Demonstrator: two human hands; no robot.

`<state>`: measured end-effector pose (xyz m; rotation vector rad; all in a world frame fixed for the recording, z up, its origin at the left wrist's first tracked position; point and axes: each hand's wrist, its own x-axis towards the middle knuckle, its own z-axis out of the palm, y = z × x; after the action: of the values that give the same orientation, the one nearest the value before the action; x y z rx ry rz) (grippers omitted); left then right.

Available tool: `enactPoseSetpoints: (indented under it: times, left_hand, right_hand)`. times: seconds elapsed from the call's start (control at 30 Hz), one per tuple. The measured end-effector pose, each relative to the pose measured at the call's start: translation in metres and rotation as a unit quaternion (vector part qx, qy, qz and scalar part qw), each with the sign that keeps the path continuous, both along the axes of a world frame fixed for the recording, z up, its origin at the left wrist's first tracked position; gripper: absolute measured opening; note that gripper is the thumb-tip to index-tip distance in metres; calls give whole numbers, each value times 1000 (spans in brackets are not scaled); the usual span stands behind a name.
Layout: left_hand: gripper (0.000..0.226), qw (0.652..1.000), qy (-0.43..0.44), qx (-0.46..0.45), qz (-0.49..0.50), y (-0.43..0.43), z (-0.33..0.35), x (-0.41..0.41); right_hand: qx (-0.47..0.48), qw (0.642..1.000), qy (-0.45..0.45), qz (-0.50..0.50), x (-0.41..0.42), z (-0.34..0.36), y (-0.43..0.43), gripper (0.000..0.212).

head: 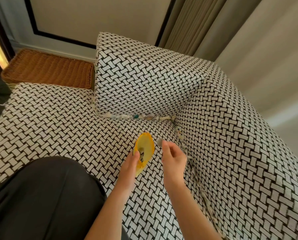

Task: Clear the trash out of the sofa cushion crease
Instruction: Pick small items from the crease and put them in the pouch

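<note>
Yellow bag (pixel 144 148) gripped by left hand (pixel 129 166), frame centre; right hand (pixel 174 158) fingers (pixel 165 144) pinch grey scrap (pixel 160 142) beside it.

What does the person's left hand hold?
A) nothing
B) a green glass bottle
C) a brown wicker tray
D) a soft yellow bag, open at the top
D: the left hand grips the soft yellow bag by its side, while the right hand pinches a small pale scrap beside the bag's mouth.

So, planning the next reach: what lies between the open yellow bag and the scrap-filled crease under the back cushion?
Head view: only bare black-and-white woven seat fabric separates the yellow bag from the crease; no loose scraps there.
</note>
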<state>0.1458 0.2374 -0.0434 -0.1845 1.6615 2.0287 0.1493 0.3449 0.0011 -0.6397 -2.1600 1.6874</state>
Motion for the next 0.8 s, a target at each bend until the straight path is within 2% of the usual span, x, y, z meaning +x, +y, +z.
enactPoseSetpoints:
  times: [0.07,0.2,0.27,0.33,0.4,0.5,0.6,0.7,0.8]
  left_hand:
    - [71,1000,1,-1,-8,-1,1,4]
    - [56,1000,-8,4,-5,-1,3,5]
    - [60,1000,-5,-5,-12,0,1,5]
    - [61,1000,-7,-13,-10,1,-2,4]
    - [59,1000,-11,-18,-5,2,-4,3]
    - [57,1000,-8,-15,-5,2,-5,2]
    - [55,1000,-7,-24,-4,2,-8,1]
    - [59,1000,-7,-5,-5,2,-10,-1]
    - [75,999,-13,31,-5,0,-12,-2]
  right_hand:
    - [69,997,15,45,4,11,-5,13]
    - [193,975,-36,102,3,7,-5,17]
    - [183,978,-27,97,4,1,-1,12]
    - [154,987,-28,45,2,-9,9,10]
    - [153,985,-72,-16,-1,-27,27,14]
    - [230,958,-169,-29,-5,-56,52,25]
    - [321,925,-203,-23,-19,-69,66,29]
    - [316,918,-236,-40,-47,-68,78,32]
    - [319,908,-266,-47,-68,-63,95,27]
